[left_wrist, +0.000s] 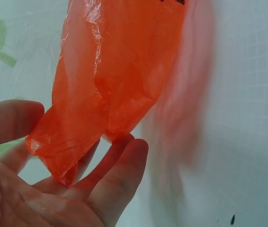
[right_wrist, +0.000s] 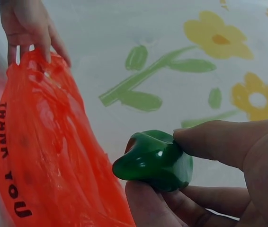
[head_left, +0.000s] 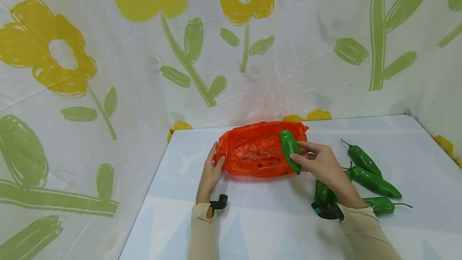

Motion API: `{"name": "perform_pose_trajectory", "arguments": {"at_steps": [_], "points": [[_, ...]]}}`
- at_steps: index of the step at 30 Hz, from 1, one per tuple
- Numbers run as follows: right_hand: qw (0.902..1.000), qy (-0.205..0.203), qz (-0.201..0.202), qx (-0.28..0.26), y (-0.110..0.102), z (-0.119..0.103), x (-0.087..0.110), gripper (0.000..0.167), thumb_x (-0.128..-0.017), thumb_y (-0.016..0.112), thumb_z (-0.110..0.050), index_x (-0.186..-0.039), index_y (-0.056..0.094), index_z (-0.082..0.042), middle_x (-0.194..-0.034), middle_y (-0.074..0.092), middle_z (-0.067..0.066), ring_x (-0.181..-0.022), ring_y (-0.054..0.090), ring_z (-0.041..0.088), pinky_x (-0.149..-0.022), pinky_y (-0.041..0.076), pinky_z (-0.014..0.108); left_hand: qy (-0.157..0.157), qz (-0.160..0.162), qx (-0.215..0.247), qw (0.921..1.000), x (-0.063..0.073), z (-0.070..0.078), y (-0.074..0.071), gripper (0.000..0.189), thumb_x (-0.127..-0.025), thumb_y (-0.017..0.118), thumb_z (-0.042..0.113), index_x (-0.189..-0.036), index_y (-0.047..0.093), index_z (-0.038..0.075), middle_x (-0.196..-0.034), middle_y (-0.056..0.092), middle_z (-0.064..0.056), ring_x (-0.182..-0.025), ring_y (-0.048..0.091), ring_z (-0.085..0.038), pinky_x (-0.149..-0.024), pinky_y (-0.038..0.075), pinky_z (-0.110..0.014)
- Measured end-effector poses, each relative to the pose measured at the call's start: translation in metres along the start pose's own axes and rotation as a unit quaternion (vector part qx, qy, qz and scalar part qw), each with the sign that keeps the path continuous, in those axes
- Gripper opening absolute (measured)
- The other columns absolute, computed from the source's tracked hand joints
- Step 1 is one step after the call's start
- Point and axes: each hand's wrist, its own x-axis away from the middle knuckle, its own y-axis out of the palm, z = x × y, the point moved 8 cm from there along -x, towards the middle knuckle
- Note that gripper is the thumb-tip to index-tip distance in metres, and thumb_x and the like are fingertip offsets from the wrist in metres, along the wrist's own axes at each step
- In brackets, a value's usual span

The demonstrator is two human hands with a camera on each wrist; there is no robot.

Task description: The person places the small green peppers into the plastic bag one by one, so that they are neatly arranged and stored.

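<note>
A red-orange plastic bag (head_left: 252, 147) with black "THANK YOU" print lies on the white table. My left hand (head_left: 210, 171) holds its left end, and in the left wrist view the bag's gathered end (left_wrist: 110, 71) sits between the thumb and fingers. In front of the bag's right part, my right hand (head_left: 325, 167) pinches a green chili pepper (head_left: 290, 149) with its stem end pointing away. The right wrist view shows the tip of this pepper (right_wrist: 155, 161) between thumb and fingers. Whether the bag holds anything is unclear.
To the right lie several more green chili peppers (head_left: 375, 181), some partly behind the right wrist. The white table (head_left: 267, 228) ends at a curtain (head_left: 310, 75) printed with yellow flowers and green stems, which also hangs on the left.
</note>
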Motion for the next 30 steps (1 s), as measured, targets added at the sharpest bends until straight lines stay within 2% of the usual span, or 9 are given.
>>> {"name": "perform_pose_trajectory", "arguments": {"at_steps": [11, 20, 30], "points": [[1.0, -0.004, 0.006, -0.005, 0.014, -0.009, -0.008, 0.067, -0.096, 0.074, -0.033, -0.149, 0.052, 0.0, -0.131, 0.064, 0.025, -0.097, 0.072, 0.02, -0.074, 0.061, 0.023, 0.01, -0.001, 0.002, 0.9999, -0.001, 0.001, -0.001, 0.066, -0.107, 0.055, 0.024, -0.166, 0.025, 0.025, -0.168, 0.034, -0.009, -0.129, 0.057, -0.033, -0.104, 0.058, -0.048], [0.9999, -0.009, 0.006, -0.003, 0.024, -0.014, -0.015, 0.063, -0.096, 0.073, -0.031, -0.148, 0.054, -0.001, -0.129, 0.065, 0.023, -0.101, 0.069, 0.024, -0.076, 0.059, 0.024, 0.013, 0.004, 0.001, 0.9999, 0.002, 0.005, -0.003, 0.065, -0.107, 0.055, 0.021, -0.165, 0.027, 0.028, -0.152, 0.048, -0.017, -0.116, 0.059, -0.029, -0.092, 0.06, -0.033], [0.9993, -0.011, -0.001, -0.035, 0.036, -0.015, -0.023, 0.063, -0.095, 0.074, -0.03, -0.148, 0.054, -0.002, -0.126, 0.066, 0.022, -0.095, 0.071, 0.018, -0.074, 0.063, 0.026, 0.017, 0.004, -0.005, 0.9998, 0.001, 0.004, -0.002, 0.066, -0.107, 0.054, 0.022, -0.166, 0.025, 0.024, -0.146, 0.049, -0.019, -0.113, 0.061, -0.029, -0.094, 0.061, -0.038]]}}
